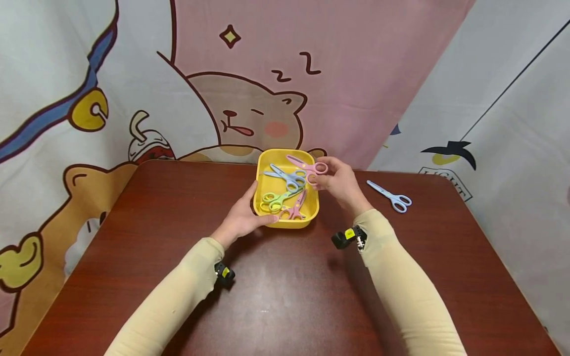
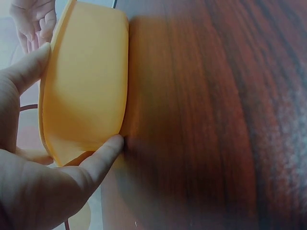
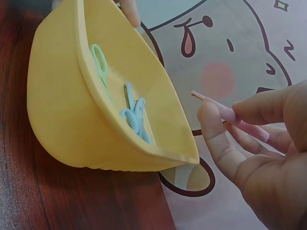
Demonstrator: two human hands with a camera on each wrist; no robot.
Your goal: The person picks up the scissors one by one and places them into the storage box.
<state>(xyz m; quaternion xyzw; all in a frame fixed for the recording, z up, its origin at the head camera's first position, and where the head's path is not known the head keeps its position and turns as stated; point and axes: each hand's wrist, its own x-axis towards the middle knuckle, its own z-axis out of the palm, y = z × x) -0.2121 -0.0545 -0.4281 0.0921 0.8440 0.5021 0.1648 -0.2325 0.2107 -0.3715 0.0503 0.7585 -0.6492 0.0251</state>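
My left hand (image 1: 242,216) grips the left side and near corner of a yellow plastic basket (image 1: 291,224), its thumb at the near rim. In the left wrist view its fingers spread along the basket's wall (image 2: 88,72). Between thumb and fingers, my right hand (image 1: 342,185) pinches pink scissors (image 1: 305,165) by the handles over the basket's right rim. Those scissors (image 3: 226,113) appear edge-on in the right wrist view, apart from the basket. Inside lie blue scissors (image 1: 281,174), green scissors (image 1: 277,200) and another pink pair (image 1: 297,206); they overlap and partly hide one another.
Light blue scissors (image 1: 392,197) lie on the brown table (image 1: 276,296) to the right of my right hand. A cartoon-printed cloth (image 1: 356,74) hangs behind the table's far edge, close beyond the basket.
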